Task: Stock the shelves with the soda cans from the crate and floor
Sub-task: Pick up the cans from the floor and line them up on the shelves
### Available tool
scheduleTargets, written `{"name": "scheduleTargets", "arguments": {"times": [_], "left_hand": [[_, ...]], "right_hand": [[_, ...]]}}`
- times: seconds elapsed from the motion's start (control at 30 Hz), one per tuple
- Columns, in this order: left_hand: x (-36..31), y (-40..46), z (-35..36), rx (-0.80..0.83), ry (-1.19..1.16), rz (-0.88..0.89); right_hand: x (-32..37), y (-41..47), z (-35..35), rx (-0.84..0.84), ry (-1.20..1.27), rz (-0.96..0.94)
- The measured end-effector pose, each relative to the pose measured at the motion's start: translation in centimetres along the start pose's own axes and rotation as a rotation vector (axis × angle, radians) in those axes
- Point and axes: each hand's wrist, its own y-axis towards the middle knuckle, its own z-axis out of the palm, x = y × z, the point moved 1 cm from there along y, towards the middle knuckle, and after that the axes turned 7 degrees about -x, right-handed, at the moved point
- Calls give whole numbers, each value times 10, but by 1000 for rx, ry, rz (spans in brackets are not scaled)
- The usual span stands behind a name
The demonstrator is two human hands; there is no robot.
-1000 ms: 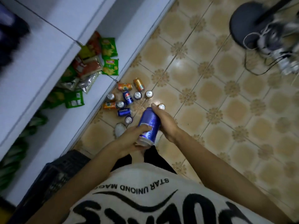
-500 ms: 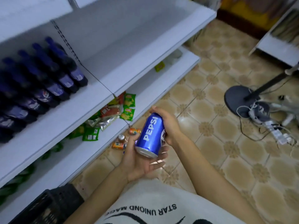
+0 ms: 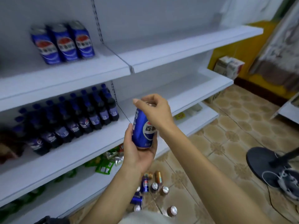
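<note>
I hold a blue Pepsi can (image 3: 143, 130) upright in front of the shelves. My left hand (image 3: 137, 152) cups its base and lower side. My right hand (image 3: 155, 110) pinches its top rim from above. Three blue Pepsi cans (image 3: 63, 42) stand side by side on the upper shelf (image 3: 68, 71) at the left. Several loose cans (image 3: 153, 189), blue and orange, lie and stand on the tiled floor below my arms. A dark corner of the crate (image 3: 48, 219) shows at the bottom left edge.
Dark cola bottles (image 3: 69, 122) fill the left of the middle shelf (image 3: 80, 152). Green snack packets (image 3: 103, 164) lie on the lowest shelf. The right-hand shelf sections (image 3: 186, 46) are bare. A fan base (image 3: 265, 164) with cables sits on the floor at right.
The can went from tilted and low to upright and higher. My right hand shifted from its side to its top rim. My view lifted from the floor to the shelves.
</note>
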Motion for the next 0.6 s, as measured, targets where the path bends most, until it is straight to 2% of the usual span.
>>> {"name": "scheduleTargets", "arguments": {"times": [0.1,0.17,0.33,0.6], "left_hand": [[-33,-10,14,24,-49,31],[-60,-18,21,66,-54,62],[-113,-42,41,147,-38,150],[-171,-68,63,225,-69,194]], "right_hand": [[31,-2,9,273,-44,-121],[54,-1,11,373,-10,-198],[105,9,17,504,-24,-400],[186,24,56,681,-333,-583]]}}
